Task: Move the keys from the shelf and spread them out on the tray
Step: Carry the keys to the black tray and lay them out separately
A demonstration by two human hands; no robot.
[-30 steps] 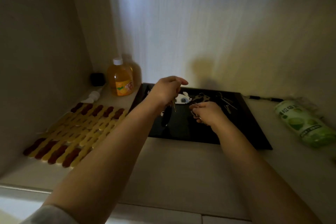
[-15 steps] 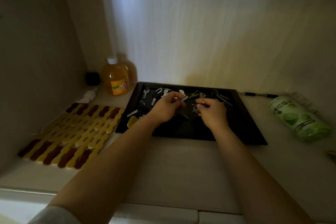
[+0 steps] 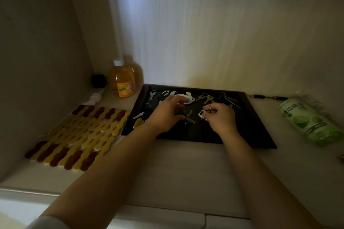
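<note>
Metal keys (image 3: 206, 98) beyond both hands

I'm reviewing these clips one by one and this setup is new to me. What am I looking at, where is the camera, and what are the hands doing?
There is no machine: a person wears a wide-angle camera on the head, looking down at their own bare arms inside a dim shelf. A black tray holds scattered keys. The left hand rests over a bunch of keys near the tray's middle; the right hand pinches a small silver key. Left of the tray lie a yellow and brown mat and an orange bottle; a green roll lies on the right.
</note>
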